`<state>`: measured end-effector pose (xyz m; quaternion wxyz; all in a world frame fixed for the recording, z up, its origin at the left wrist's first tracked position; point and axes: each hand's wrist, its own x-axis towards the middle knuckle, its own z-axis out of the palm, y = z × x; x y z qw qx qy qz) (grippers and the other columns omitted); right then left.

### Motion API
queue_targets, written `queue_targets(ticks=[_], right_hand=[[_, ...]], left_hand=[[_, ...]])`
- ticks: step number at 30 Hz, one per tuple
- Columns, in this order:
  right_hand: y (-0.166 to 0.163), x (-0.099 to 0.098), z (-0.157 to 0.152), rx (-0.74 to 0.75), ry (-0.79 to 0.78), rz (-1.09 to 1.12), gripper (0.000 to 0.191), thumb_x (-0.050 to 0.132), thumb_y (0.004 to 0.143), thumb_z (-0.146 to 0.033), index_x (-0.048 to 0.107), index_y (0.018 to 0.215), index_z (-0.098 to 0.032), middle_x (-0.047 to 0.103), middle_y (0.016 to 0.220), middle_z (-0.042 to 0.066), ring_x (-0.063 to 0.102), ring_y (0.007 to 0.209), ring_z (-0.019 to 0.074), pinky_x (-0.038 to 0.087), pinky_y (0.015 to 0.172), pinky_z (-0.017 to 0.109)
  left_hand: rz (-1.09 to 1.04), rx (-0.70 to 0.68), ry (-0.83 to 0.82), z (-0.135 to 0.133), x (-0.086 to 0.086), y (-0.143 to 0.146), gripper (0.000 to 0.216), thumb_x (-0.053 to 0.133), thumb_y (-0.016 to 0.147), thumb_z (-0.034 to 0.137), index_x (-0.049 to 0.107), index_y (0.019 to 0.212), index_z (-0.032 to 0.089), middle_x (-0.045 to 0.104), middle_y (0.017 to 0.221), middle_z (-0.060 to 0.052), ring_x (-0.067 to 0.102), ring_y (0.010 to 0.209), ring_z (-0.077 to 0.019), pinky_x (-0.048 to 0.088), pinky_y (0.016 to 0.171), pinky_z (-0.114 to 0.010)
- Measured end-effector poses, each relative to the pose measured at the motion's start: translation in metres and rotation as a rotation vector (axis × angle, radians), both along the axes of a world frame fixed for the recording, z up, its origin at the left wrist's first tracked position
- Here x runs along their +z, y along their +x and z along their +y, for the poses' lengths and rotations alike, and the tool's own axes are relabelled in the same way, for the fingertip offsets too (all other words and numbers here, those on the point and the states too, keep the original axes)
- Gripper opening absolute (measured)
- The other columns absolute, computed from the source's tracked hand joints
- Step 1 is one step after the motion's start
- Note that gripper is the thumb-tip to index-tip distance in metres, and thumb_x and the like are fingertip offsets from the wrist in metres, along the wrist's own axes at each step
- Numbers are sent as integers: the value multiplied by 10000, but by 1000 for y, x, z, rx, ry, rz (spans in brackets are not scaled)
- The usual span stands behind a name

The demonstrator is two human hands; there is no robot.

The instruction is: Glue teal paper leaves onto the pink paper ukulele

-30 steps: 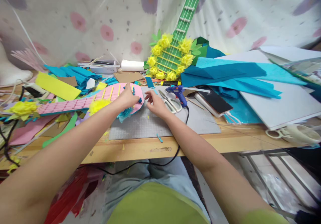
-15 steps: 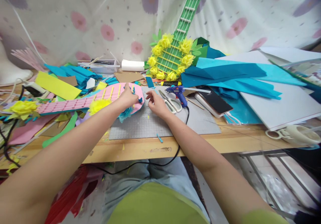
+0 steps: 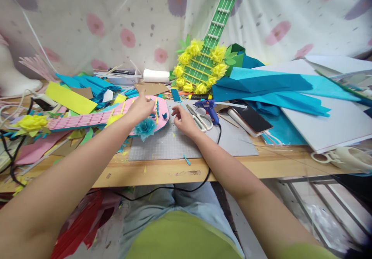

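My left hand (image 3: pixel 140 108) is over the body of a pink paper guitar (image 3: pixel 161 105), one finger stretched out and the others bent down toward its surface. I see nothing held in it, though its fingertips are partly hidden. Near it on the guitar are yellow strips, small dark blue pieces including a butterfly shape (image 3: pixel 164 115), and a teal paper flower (image 3: pixel 145 128). A yellow flower (image 3: pixel 114 119) is partly behind my wrist. My right hand (image 3: pixel 183 120) hovers by the guitar's right end over a grey cutting mat (image 3: pixel 168 146), fingers loosely bent, apart and empty.
Scissors (image 3: pixel 200 119) and a blue glue gun (image 3: pixel 209 110) lie right of my right hand, its black cord running off the table's front. A phone (image 3: pixel 251 117), blue paper (image 3: pixel 261 84) and a cup (image 3: pixel 348 158) are farther right. A green paper guitar (image 3: pixel 200 63) stands behind.
My left hand has moved left along the pink guitar, uncovering the butterfly shape and the teal flower. My right hand has stayed nearly where it was; the view has shifted slightly.
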<state>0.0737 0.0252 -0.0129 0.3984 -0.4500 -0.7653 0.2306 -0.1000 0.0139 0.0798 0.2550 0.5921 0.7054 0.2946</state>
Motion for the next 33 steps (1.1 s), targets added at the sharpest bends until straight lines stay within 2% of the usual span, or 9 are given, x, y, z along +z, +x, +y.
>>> queue_targets(ticks=[3,7,10,15,20,26,33], right_hand=[[3,1,1,-17,-3,0,365,428,687,-72,505,1021,-197,649,936,43,569,752,159,452,730,314],[8,1,3,-36,-9,13,271,458,697,-104,543,938,-193,644,900,36,554,709,147,448,721,307],[9,0,4,-70,-1,27,203,483,731,-159,560,916,-193,628,861,33,548,696,144,447,716,304],[10,-3,6,-83,-1,35,186,488,743,-177,565,912,-198,619,839,27,543,691,144,445,714,303],[11,0,5,-87,-10,35,186,487,742,-173,569,908,-196,618,845,30,541,694,148,445,713,308],[10,1,3,-88,-5,37,189,476,748,-158,567,909,-194,615,844,32,543,705,148,447,713,306],[8,-3,5,-88,-2,46,196,470,744,-162,570,911,-184,613,855,39,553,719,151,447,723,308]], left_hand=[[163,7,90,4,6,-20,628,553,692,200,457,1313,189,661,1072,-62,669,746,-171,510,749,-305],[346,-50,24,9,0,-36,316,592,686,253,661,985,177,701,948,-54,643,832,-200,485,712,-275],[374,-149,-59,11,-8,-37,203,608,679,321,681,814,189,702,817,-27,627,741,-180,456,614,-248],[395,-222,-49,17,-13,-32,122,642,636,290,655,701,187,684,720,-22,610,674,-170,413,553,-248],[348,-188,-35,22,-11,-34,107,633,660,283,621,716,193,679,716,-22,615,667,-165,413,555,-243],[315,-155,-42,17,-3,-38,310,659,644,240,590,941,186,714,898,-42,648,727,-170,444,593,-239],[294,-159,-78,16,-4,-38,252,635,637,196,611,888,193,710,852,-25,643,666,-164,448,563,-230]])
